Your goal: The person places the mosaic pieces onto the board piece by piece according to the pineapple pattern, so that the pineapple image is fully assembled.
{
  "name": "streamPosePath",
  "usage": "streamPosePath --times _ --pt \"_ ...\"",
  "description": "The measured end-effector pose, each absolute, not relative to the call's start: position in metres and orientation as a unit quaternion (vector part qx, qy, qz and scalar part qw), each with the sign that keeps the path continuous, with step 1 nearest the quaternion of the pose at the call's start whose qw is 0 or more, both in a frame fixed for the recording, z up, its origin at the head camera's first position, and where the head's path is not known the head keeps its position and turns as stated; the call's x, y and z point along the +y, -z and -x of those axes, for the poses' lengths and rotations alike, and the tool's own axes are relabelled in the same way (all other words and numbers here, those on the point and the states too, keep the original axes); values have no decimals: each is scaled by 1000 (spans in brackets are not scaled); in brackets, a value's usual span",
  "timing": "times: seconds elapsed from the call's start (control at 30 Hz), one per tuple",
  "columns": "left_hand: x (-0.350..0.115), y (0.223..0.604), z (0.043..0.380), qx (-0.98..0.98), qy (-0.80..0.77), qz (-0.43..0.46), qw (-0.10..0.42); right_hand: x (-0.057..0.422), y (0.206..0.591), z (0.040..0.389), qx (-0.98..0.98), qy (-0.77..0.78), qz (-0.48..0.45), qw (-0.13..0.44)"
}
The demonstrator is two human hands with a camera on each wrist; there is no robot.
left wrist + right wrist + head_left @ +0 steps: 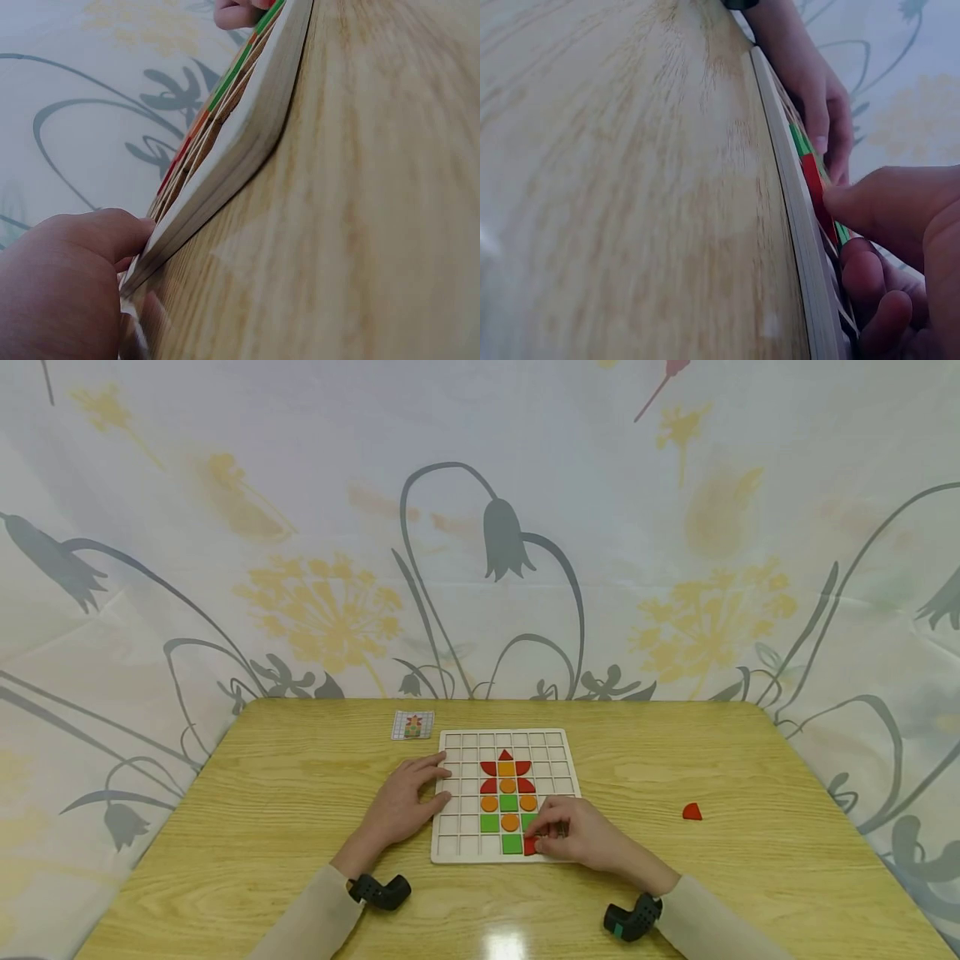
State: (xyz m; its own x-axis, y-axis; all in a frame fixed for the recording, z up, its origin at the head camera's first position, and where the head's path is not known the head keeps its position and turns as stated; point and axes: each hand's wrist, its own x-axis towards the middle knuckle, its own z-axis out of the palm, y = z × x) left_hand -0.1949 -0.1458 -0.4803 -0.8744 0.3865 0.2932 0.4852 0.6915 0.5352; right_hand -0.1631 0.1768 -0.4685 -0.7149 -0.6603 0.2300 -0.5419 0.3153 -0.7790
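Observation:
A white gridded board (457, 827) lies on the table, holding red, orange and green pieces in a symmetric figure. At its bottom row, my right hand (577, 833) pinches a red quarter-circle piece (530, 845) beside a green square (512, 844). The right wrist view has the thumb against this red piece (815, 182), partly hidden by the fingers. My left hand (401, 802) rests at the board's left edge, its fingers fairly straight and reaching onto the rim. In the left wrist view its thumb (112, 234) touches the board's edge (217, 180).
One loose red quarter-circle piece (692, 812) lies on the wooden table (300, 793), right of the board. Behind the board's left corner is a small card (412, 725) with a printed grid and a similar figure. A flower-patterned cloth (480, 610) hangs behind the table.

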Motion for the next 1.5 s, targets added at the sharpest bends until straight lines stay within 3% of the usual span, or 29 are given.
streamPosePath --times 0.87,1.27,1.5 --pt "-145 478 198 -918 303 243 74 194 460 169 804 479 346 75" --pt "-145 480 197 -918 306 242 75 284 443 170 871 429 239 -12" --pt "-144 482 198 -919 302 242 70 346 447 168 909 389 147 3"
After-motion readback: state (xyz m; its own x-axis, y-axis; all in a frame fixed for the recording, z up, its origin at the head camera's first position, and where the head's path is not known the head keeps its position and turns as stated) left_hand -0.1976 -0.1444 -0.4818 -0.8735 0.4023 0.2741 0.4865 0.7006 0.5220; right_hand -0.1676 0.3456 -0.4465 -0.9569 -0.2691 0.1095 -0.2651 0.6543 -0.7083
